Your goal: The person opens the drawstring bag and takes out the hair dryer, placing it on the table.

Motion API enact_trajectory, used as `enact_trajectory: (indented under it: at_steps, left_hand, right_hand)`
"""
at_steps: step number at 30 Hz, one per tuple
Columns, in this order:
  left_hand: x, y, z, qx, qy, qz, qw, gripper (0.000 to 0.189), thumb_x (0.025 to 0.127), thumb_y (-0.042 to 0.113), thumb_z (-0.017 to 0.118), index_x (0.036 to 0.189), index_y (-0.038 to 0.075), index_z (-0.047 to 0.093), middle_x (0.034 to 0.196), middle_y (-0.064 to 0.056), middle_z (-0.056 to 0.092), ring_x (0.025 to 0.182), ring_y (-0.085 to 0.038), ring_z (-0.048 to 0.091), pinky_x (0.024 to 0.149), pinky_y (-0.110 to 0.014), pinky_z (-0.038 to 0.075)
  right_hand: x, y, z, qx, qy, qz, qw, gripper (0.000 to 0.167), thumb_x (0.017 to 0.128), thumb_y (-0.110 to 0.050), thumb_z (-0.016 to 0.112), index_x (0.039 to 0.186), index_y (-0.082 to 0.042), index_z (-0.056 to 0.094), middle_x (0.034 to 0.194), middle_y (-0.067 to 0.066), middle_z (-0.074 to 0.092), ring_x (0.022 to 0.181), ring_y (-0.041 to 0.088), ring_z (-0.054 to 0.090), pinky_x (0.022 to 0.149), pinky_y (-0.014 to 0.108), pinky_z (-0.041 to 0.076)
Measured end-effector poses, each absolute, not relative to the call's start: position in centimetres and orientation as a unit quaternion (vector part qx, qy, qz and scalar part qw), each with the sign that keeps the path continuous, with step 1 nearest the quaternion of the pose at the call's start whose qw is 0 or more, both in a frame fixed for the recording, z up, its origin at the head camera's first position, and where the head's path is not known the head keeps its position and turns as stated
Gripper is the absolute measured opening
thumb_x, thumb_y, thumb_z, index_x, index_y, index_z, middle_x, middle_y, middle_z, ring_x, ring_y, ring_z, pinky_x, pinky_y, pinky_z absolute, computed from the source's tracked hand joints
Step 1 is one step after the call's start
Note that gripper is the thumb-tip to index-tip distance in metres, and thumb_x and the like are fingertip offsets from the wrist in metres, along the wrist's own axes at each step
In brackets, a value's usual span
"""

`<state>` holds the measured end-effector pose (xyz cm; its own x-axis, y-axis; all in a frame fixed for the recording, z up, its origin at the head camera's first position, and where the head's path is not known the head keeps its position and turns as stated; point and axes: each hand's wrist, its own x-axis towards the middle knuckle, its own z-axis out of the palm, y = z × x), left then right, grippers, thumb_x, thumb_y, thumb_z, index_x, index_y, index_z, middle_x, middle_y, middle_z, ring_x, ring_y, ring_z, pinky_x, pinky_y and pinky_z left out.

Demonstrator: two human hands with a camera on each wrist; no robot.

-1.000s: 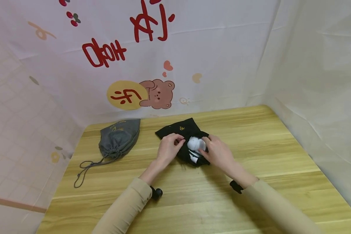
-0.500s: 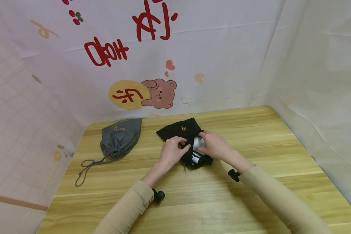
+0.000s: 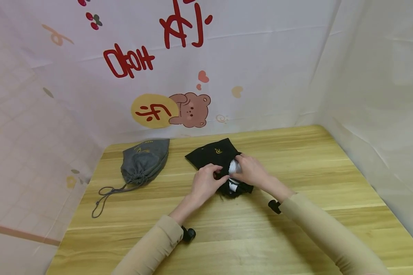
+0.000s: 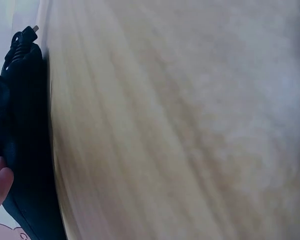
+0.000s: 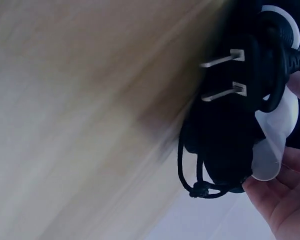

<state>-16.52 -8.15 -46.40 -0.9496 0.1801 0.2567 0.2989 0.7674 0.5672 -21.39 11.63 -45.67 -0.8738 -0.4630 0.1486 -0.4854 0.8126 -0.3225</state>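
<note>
A black drawstring bag [image 3: 211, 151] with a small gold mark lies on the table, its mouth toward me. My left hand [image 3: 205, 182] pinches the left side of that mouth with thumb and forefinger. On the right side, my right hand [image 3: 256, 173] grips the rim, close against a white soft-looking item [image 3: 234, 167] partly inside. A black two-pin plug [image 5: 242, 70] sticks out at the opening in the right wrist view, near a knotted black cord [image 5: 199, 189]. In the left wrist view, a black cable connector [image 4: 26, 36] with a metal tip shows at the bag's end.
A grey drawstring bag [image 3: 145, 160] lies at the back left of the wooden table [image 3: 234, 236], its mouth drawn tight and its cords trailing forward. A printed white cloth [image 3: 268, 68] hangs behind the table, with pale cloth at both sides.
The black bag's rim has come over more of the white item, which shows less now. My left hand has moved slightly right, bringing both hands closer together. The grey bag stays put.
</note>
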Motion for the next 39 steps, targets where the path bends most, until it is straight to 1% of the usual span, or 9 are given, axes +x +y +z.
enact_trajectory:
  at_steps: [4, 8, 12, 22, 26, 30, 33, 36, 39]
  left_hand:
    - [-16.6, -8.0, -46.7, -0.128, -0.934, -0.317, 0.106, 0.021, 0.093, 0.022, 0.082, 0.111, 0.011, 0.082, 0.095, -0.003, 0.078, 0.082, -0.017, 0.072, 0.071, -0.027, 0.057]
    - [-16.9, -8.1, -46.9, -0.126, -0.929, -0.327, 0.121, 0.015, 0.093, 0.017, 0.080, 0.107, 0.012, 0.082, 0.093, -0.002, 0.078, 0.082, -0.016, 0.073, 0.070, -0.025, 0.055]
    - [-17.1, -8.1, -47.0, -0.126, -0.927, -0.330, 0.129, 0.014, 0.094, 0.016, 0.080, 0.107, 0.012, 0.083, 0.091, -0.002, 0.078, 0.081, -0.016, 0.073, 0.070, -0.025, 0.056]
    - [-17.5, -8.3, -47.2, -0.127, -0.918, -0.337, 0.168, 0.013, 0.096, 0.016, 0.078, 0.107, 0.010, 0.082, 0.093, -0.002, 0.078, 0.079, -0.013, 0.069, 0.068, -0.023, 0.054]
    - [-17.7, -8.4, -47.0, -0.136, -0.917, -0.325, 0.187, 0.013, 0.097, 0.016, 0.077, 0.107, 0.011, 0.082, 0.097, -0.003, 0.079, 0.083, -0.016, 0.072, 0.070, -0.028, 0.058]
    - [-18.2, -8.5, -47.0, -0.144, -0.921, -0.301, 0.200, 0.014, 0.096, 0.016, 0.077, 0.108, 0.010, 0.082, 0.101, -0.004, 0.080, 0.088, -0.021, 0.077, 0.074, -0.037, 0.062]
    - [-18.6, -8.6, -47.1, -0.144, -0.925, -0.288, 0.203, 0.014, 0.096, 0.016, 0.077, 0.108, 0.011, 0.082, 0.102, -0.004, 0.080, 0.090, -0.022, 0.078, 0.076, -0.040, 0.063]
    - [-18.8, -8.7, -47.2, -0.143, -0.927, -0.284, 0.200, 0.013, 0.097, 0.016, 0.077, 0.108, 0.012, 0.082, 0.102, -0.003, 0.080, 0.089, -0.022, 0.077, 0.075, -0.039, 0.063]
    - [-18.7, -8.6, -47.2, -0.143, -0.927, -0.291, 0.190, 0.013, 0.097, 0.017, 0.077, 0.108, 0.011, 0.082, 0.100, -0.004, 0.079, 0.084, -0.020, 0.075, 0.072, -0.036, 0.061]
  right_hand:
    - [-21.5, 11.7, -45.9, 0.240, -0.949, 0.201, 0.029, 0.059, 0.080, -0.038, 0.091, 0.113, 0.004, 0.066, 0.097, 0.014, 0.070, 0.076, 0.023, 0.063, 0.065, 0.034, 0.054]
    - [-21.6, 11.8, -46.0, 0.229, -0.950, 0.211, 0.009, 0.066, 0.082, -0.042, 0.089, 0.120, 0.004, 0.062, 0.092, 0.014, 0.072, 0.072, 0.021, 0.063, 0.061, 0.032, 0.050]
    - [-21.7, 11.8, -46.5, 0.215, -0.950, 0.225, -0.001, 0.071, 0.083, -0.043, 0.088, 0.126, 0.005, 0.059, 0.096, 0.018, 0.075, 0.074, 0.023, 0.066, 0.064, 0.035, 0.053]
    - [-20.3, 11.6, -47.1, 0.168, -0.939, 0.290, 0.074, 0.071, 0.077, -0.040, 0.089, 0.127, 0.005, 0.066, 0.112, 0.022, 0.076, 0.085, 0.031, 0.072, 0.068, 0.040, 0.059]
    - [-19.4, 11.5, -46.7, 0.143, -0.944, 0.287, 0.074, 0.070, 0.078, -0.042, 0.086, 0.126, 0.006, 0.068, 0.116, 0.025, 0.073, 0.088, 0.034, 0.072, 0.067, 0.040, 0.059]
    - [-19.0, 11.6, -45.8, 0.136, -0.953, 0.265, 0.060, 0.067, 0.077, -0.044, 0.086, 0.118, 0.007, 0.070, 0.110, 0.024, 0.073, 0.081, 0.031, 0.069, 0.061, 0.036, 0.054]
    - [-19.1, 11.5, -45.3, 0.138, -0.959, 0.244, 0.043, 0.065, 0.077, -0.044, 0.087, 0.113, 0.007, 0.070, 0.101, 0.021, 0.074, 0.077, 0.028, 0.067, 0.060, 0.033, 0.051]
    - [-19.4, 11.5, -45.1, 0.141, -0.963, 0.229, 0.020, 0.064, 0.078, -0.044, 0.086, 0.112, 0.007, 0.068, 0.096, 0.020, 0.075, 0.074, 0.026, 0.067, 0.059, 0.032, 0.051]
    - [-19.6, 11.5, -45.3, 0.138, -0.965, 0.224, -0.002, 0.064, 0.080, -0.042, 0.085, 0.115, 0.009, 0.067, 0.095, 0.020, 0.076, 0.074, 0.026, 0.068, 0.061, 0.034, 0.053]
